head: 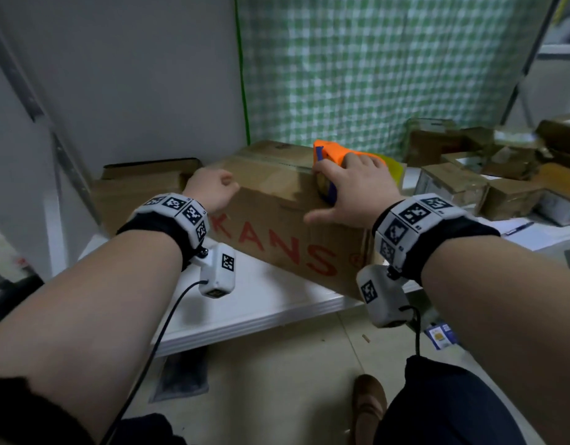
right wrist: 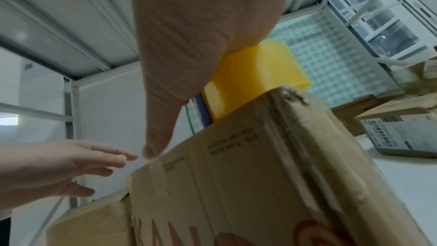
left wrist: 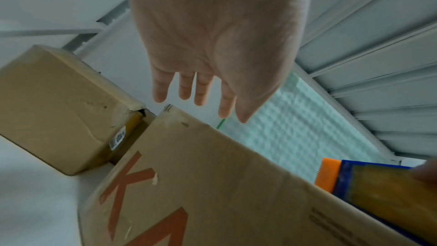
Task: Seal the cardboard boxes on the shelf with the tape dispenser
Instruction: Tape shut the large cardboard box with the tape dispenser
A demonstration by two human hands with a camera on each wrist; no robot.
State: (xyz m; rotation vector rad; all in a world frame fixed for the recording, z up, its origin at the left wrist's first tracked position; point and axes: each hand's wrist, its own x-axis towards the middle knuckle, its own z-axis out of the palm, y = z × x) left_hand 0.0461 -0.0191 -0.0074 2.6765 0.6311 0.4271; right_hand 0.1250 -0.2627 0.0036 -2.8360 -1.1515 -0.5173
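Observation:
A brown cardboard box point(head: 277, 226) with red letters stands on the white shelf point(head: 261, 300). My right hand point(head: 357, 184) grips an orange and blue tape dispenser point(head: 330, 152) with a yellow tape roll. It holds the dispenser down on the box's top near the front edge, with the thumb stretched out along that edge. In the right wrist view the yellow roll point(right wrist: 255, 74) sits on the box point(right wrist: 260, 175) under my palm point(right wrist: 201, 35). My left hand point(head: 213, 187) hovers over the box's top left corner. Its fingers point(left wrist: 184, 89) are straight and hold nothing, just above the box point(left wrist: 212, 184).
A flatter taped box point(head: 142, 184) lies against the left side of the lettered one. Several small boxes and packages point(head: 469, 181) crowd the shelf at right, with papers point(head: 518, 229) in front. A green checked curtain point(head: 373, 75) hangs behind. A shelf post point(head: 59, 149) stands at left.

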